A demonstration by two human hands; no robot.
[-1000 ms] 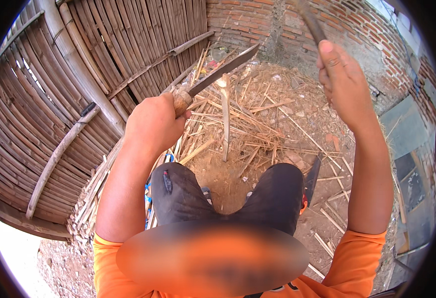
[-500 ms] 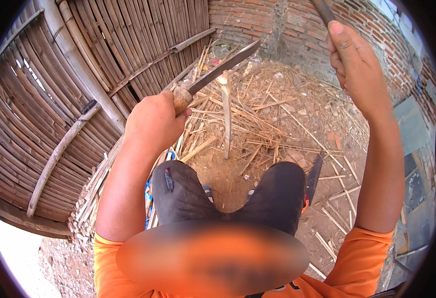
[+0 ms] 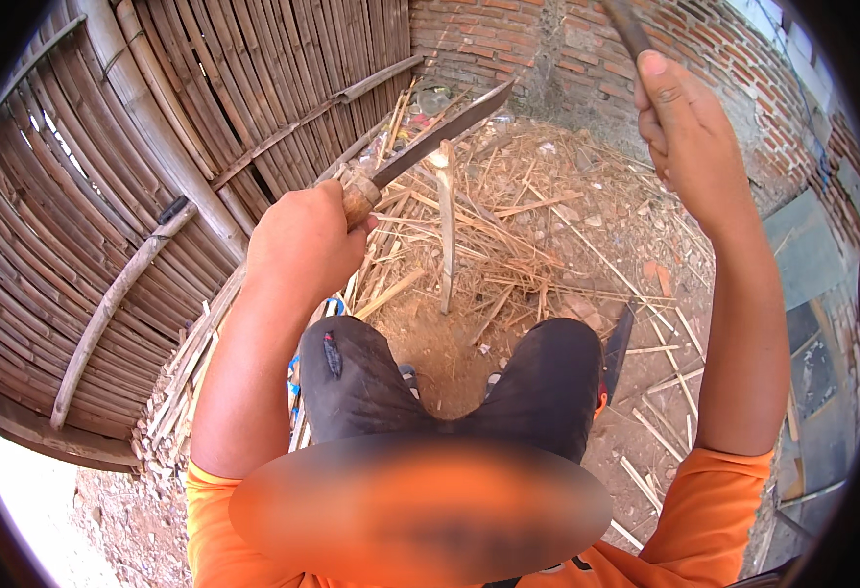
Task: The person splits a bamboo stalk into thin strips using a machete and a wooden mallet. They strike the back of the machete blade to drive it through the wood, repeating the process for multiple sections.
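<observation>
l hand is wrapped tight round the wooden handle of a big knife, w/ the long dark blade slanting up & to the r, its tip toward the brick wall. r hand is clamped on a dark stick, held up high on the r side, thumb laid along it; top end of the stick runs out of view at the upper edge. hands are well apart, l one lower, near the l knee, r one higher. the blade passes right by the pale top end of a wood piece that stands approx upright in the middle, in front of the knees; can't tell if the edge touches it. bamboo strips lie criss-cross on the ground behind & around it, more along the l side by the bamboo wall. person's legs are in dark trousers, knees bent & apart, bare dirt between; orange shirt below, w/ a blurred oval over its middle. just beside the r knee is a dark flat tool w/ a bit of orange near its lower end. blue cord shows by the l knee; grey panels at far r.
</observation>
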